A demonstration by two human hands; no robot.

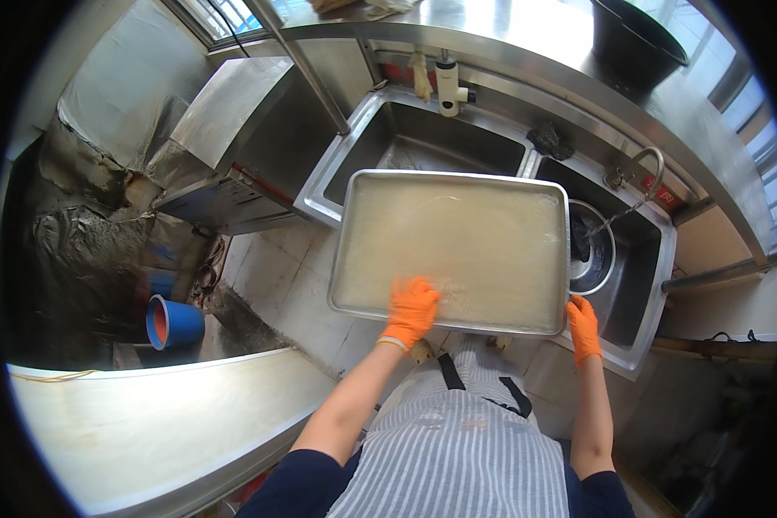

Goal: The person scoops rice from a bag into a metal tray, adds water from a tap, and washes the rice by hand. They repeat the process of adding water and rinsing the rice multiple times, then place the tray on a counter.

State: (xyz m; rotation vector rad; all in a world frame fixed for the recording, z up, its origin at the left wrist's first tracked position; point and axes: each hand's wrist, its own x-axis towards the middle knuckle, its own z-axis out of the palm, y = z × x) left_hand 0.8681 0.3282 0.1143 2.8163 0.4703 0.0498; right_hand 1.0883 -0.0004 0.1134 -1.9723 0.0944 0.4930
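A large rectangular metal tray (pixel 567 259) spans the front of a double sink, overlapping both basins. A pale, cloudy layer (pixel 460 239) fills it; whether this is liquid alone or grains under water is unclear. My left hand (pixel 413 311), in an orange rubber glove, is over the tray's near edge with its fingers down at the pale surface. Motion blurs it, and the fingertips are hidden. My right hand (pixel 583 329), also in an orange glove, grips the tray's near right corner, fingers on the rim.
Water runs from a curved faucet (pixel 654 168) into a metal bowl (pixel 605 259) in the right basin. The left basin (pixel 453 133) lies behind the tray. A steel shelf (pixel 492 26) carries a black bucket (pixel 638 48). A blue bucket (pixel 184 324) lies tipped at left, near a white counter (pixel 168 414).
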